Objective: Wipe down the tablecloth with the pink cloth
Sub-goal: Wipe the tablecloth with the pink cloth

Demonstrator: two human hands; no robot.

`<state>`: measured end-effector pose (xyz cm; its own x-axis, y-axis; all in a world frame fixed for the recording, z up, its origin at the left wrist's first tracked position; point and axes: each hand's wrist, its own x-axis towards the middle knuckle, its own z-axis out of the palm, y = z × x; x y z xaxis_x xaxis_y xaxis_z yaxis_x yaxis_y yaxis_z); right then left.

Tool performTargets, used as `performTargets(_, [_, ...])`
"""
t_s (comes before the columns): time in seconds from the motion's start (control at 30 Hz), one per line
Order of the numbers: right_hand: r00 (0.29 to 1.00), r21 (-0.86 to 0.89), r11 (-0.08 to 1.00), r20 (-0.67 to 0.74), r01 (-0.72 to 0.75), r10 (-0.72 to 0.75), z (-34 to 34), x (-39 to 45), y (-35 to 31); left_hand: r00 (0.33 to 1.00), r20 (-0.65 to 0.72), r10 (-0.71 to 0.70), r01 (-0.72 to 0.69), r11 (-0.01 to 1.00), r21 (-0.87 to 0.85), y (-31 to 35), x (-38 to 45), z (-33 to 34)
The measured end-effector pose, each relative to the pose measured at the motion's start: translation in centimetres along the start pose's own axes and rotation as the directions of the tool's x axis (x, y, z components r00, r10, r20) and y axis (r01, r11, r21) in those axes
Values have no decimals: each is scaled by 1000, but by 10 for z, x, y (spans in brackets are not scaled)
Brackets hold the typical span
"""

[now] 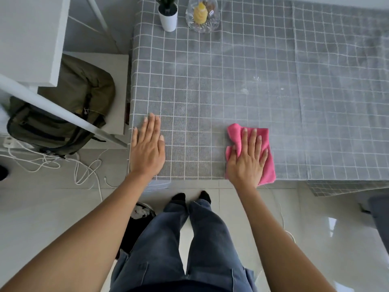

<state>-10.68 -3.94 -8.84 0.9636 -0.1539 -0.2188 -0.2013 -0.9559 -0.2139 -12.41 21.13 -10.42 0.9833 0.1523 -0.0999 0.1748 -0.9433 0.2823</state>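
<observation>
Pink cloth lies flat at the near edge of the grey checked tablecloth, with its long axis running from the near edge toward the far edge. One right hand presses it down with straight, spread fingers and does not curl around it. One left hand rests flat with fingers straight at the near left corner of the tablecloth, well apart from the cloth. At the far edge stand one white plant pot and one glass dish. No writing is readable.
</observation>
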Motion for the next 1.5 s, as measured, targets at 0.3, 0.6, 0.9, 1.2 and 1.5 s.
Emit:
performTargets(0.3, [962, 23, 966, 87, 257, -258, 34, -50, -99, 1000, -16, 7, -7, 1000, -13, -4, -34, 2])
performTargets(0.6, [972, -111, 966, 61, 234, -229, 13, -25, -14, 1000, -8, -4, 4, 1000, -11, -4, -36, 3])
performTargets(0.9, [992, -15, 992, 4, -126, 126, 7, -23, -12, 1000, -22, -10, 10, 1000, -7, -4, -35, 5])
performTargets(1.2, [937, -1, 945, 128, 327, -324, 28, -57, -82, 1000, -25, 6, -7, 1000, -14, -3, -36, 2])
performTargets(1.5, [994, -35, 994, 38, -105, 107, -5, 3, 25, 1000, 3, 0, 0, 1000, -11, -6, -36, 1])
